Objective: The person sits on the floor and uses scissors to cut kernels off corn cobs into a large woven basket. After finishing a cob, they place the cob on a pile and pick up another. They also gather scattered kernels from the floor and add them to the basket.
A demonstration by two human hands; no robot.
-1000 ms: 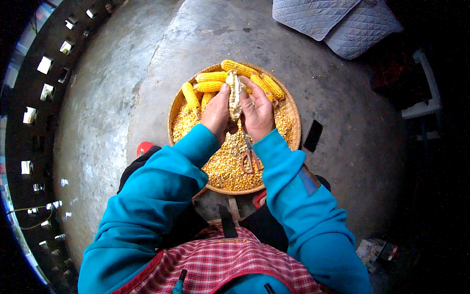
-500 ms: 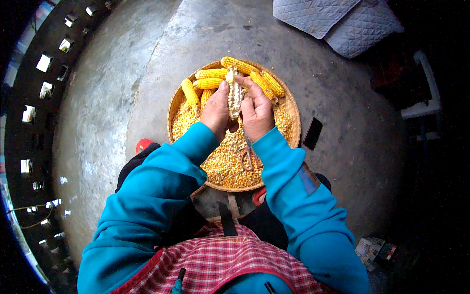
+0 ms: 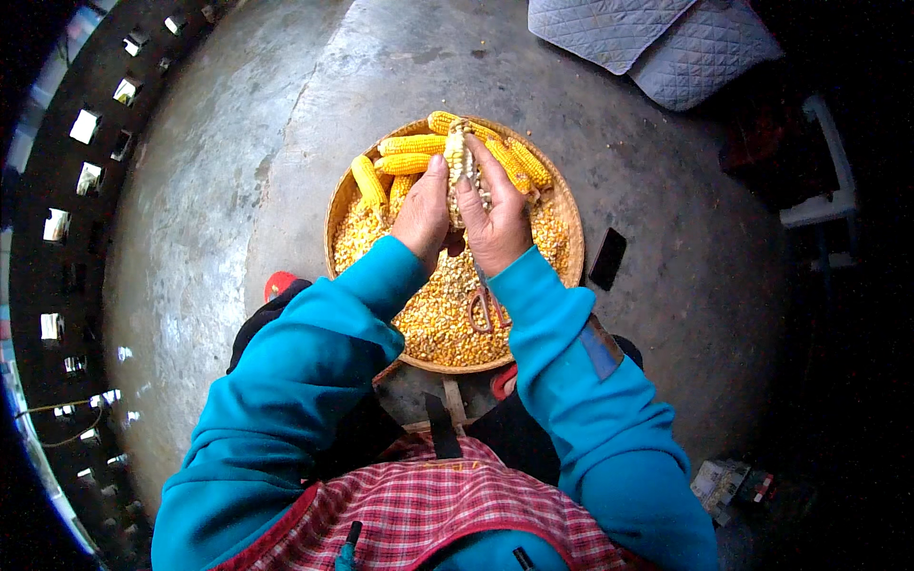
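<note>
Upright between my hands is a pale corn cob, partly bare of kernels. My left hand grips it from the left, thumb up along its side; my right hand is closed on its right side, thumb and fingers pressed to it. Below them, a round woven tray holds loose yellow and cream kernels, with red-handled scissors lying on them, partly hidden by my right hand. Several full yellow cobs lie along the tray's far side.
The tray stands between my legs on a concrete floor. A dark phone lies right of it. Grey quilted padding is at the top right. A dark pierced wall runs along the left; papers lie at lower right.
The pale cob has risen slightly toward the tray's far side. My right thumb and fingers have shifted along it; my left hand stays wrapped on it.
</note>
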